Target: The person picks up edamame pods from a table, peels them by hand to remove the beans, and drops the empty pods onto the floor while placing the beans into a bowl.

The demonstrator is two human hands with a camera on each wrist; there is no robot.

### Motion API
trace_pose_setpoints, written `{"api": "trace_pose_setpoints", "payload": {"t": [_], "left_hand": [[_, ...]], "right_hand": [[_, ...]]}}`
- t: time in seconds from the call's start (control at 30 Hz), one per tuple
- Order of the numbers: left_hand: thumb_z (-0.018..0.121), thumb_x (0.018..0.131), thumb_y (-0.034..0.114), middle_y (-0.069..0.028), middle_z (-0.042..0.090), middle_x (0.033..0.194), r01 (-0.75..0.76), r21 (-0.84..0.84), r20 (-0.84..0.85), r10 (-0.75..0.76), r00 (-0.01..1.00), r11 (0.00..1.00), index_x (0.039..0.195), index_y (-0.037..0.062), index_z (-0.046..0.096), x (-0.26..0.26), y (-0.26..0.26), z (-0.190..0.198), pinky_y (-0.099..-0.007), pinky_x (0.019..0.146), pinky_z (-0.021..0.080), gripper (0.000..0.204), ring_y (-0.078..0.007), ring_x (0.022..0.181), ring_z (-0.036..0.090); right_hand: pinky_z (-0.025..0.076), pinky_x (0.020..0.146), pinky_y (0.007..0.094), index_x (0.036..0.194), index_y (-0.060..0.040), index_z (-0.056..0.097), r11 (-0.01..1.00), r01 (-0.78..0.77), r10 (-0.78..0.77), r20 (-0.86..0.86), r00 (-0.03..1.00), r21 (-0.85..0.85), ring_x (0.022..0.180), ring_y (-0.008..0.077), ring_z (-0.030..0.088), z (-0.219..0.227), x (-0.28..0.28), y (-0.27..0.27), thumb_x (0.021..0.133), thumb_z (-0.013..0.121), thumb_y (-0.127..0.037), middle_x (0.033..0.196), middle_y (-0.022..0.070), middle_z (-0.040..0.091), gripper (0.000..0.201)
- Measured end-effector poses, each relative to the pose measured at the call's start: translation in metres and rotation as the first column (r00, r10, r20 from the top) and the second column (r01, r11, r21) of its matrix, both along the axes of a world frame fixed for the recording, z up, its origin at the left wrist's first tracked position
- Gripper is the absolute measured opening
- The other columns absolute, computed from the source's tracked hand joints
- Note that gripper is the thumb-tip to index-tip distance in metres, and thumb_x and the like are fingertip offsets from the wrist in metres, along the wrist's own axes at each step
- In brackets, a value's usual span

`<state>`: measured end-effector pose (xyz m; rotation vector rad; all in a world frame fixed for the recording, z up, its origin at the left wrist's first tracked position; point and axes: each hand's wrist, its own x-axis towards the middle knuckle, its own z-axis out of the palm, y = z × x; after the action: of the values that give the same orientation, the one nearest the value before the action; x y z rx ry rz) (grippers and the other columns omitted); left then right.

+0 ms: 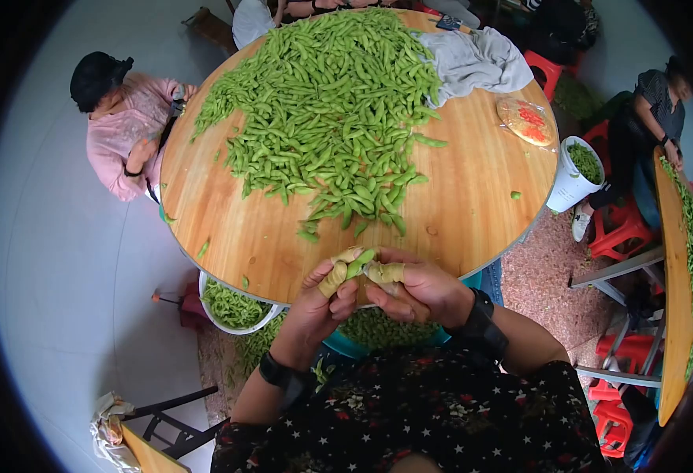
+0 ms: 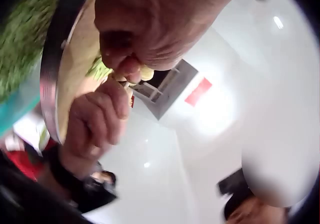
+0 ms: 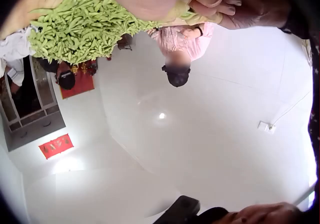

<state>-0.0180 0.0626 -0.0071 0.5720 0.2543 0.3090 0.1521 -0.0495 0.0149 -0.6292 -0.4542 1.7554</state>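
Near the table's front edge in the head view, my left hand [image 1: 315, 298] and right hand [image 1: 433, 293] meet over a green soybean pod [image 1: 360, 262]. The left thumb and finger, wrapped in yellowish tape, pinch the pod. My right hand's taped thumb [image 1: 386, 273] presses at the pod's other side, its fingers curled beneath. In the left wrist view the left hand [image 2: 150, 24] fills the top, and the right hand [image 2: 95, 121] reaches in from below. A heap of soybean pods [image 1: 331, 102] covers much of the round wooden table [image 1: 473, 189].
Below the table's edge stand a white bucket of pods [image 1: 236, 306] and a teal basin [image 1: 441, 337] holding green beans. A grey cloth [image 1: 480, 63] and a bagged round item [image 1: 526, 121] lie at right. A person in pink [image 1: 137, 126] sits left; another white bucket [image 1: 579, 173] stands right.
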Motion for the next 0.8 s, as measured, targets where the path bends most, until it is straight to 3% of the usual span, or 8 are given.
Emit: {"api": "trace_pose_setpoints", "payload": {"t": [0.1,0.2,0.43,0.5,0.53,0.63,0.7,0.8], "left_hand": [[0.063,0.091,0.012,-0.0016,0.056,0.07,-0.085,0.965,-0.039,0.454,0.89,0.25,0.118,0.001,0.062,0.008,-0.005,0.003,-0.0252,0.047,0.043,0.029,-0.0124,0.055,0.053],[0.067,0.084,0.004,-0.0093,0.059,0.071,-0.045,0.904,0.252,0.443,0.86,-0.426,0.108,-0.0004,0.065,0.011,-0.005,0.019,-0.0319,0.051,0.047,0.025,-0.0235,0.059,0.059],[0.062,0.085,0.002,-0.0097,0.057,0.068,-0.062,0.948,0.233,0.552,0.801,-0.311,0.095,-0.0007,0.064,0.017,-0.013,0.016,-0.0301,0.051,0.045,0.011,-0.0229,0.057,0.058],[0.057,0.091,0.006,-0.0053,0.056,0.068,-0.174,0.665,-0.219,0.411,0.885,0.727,0.099,-0.0004,0.063,0.013,-0.009,0.008,-0.0281,0.052,0.044,0.012,-0.0149,0.057,0.055],[0.053,0.095,0.01,-0.0019,0.055,0.067,-0.118,0.629,-0.259,0.351,0.9,0.768,0.101,-0.0009,0.062,0.011,-0.006,0.008,-0.027,0.055,0.044,0.016,-0.0098,0.06,0.054],[0.053,0.095,0.009,0.001,0.058,0.073,0.014,0.967,-0.13,0.444,0.887,0.255,0.108,0.0015,0.063,0.009,-0.007,0.006,-0.0218,0.056,0.042,0.018,-0.0073,0.061,0.053],[0.055,0.093,0.007,-0.0018,0.058,0.074,0.027,0.997,-0.058,0.465,0.883,0.071,0.108,0.0011,0.063,0.011,-0.008,0.008,-0.023,0.057,0.043,0.018,-0.01,0.063,0.055],[0.058,0.088,0.002,-0.007,0.06,0.076,0.026,0.986,0.054,0.464,0.884,-0.164,0.108,0.0005,0.063,0.012,-0.013,0.01,-0.0257,0.06,0.046,0.02,-0.0155,0.065,0.058]], "right_hand": [[0.036,0.035,0.0215,0.114,-0.0068,0.048,0.989,0.082,-0.051,0.236,0.97,-0.126,0.043,0.0097,0.05,0.008,0.0,-0.001,0.101,0.045,-0.023,0.072,0.0041,0.059,0.021],[0.038,0.036,0.0216,0.107,-0.007,0.048,0.987,0.147,-0.105,0.449,0.887,-0.06,0.045,0.0106,0.054,0.008,-0.01,0.002,0.101,0.043,-0.022,0.071,0.004,0.059,0.017],[0.041,0.038,0.0231,0.096,-0.0076,0.046,0.981,0.174,-0.184,0.651,0.737,0.081,0.044,0.0106,0.055,0.01,-0.017,-0.002,0.101,0.043,-0.017,0.069,0.003,0.057,0.011],[0.04,0.038,0.0236,0.095,-0.007,0.046,0.973,0.114,-0.224,0.703,0.675,0.201,0.044,0.0099,0.054,0.001,-0.013,-0.005,0.101,0.044,-0.014,0.07,0.0031,0.057,0.009],[0.04,0.038,0.0236,0.095,-0.007,0.046,0.973,0.115,-0.223,0.703,0.675,0.198,0.044,0.0099,0.054,0.001,-0.007,-0.006,0.101,0.044,-0.014,0.07,0.0031,0.057,0.009],[0.041,0.045,0.0231,0.098,-0.006,0.05,0.999,0.031,-0.033,0.686,0.727,0.016,0.051,0.0092,0.054,-0.007,0.003,-0.003,0.099,0.05,-0.015,0.072,0.0031,0.058,0.009],[0.041,0.054,0.0225,0.101,-0.0052,0.055,0.791,0.181,-0.611,0.768,0.192,0.584,0.062,0.007,0.052,-0.022,-0.001,-0.001,0.095,0.058,-0.014,0.074,0.0013,0.057,0.012],[0.041,0.06,0.0231,0.102,-0.0051,0.059,0.898,0.344,-0.425,0.74,0.522,0.273,0.069,0.0054,0.048,-0.011,0.001,-0.006,0.089,0.066,-0.013,0.074,0.0005,0.055,0.016]]}}
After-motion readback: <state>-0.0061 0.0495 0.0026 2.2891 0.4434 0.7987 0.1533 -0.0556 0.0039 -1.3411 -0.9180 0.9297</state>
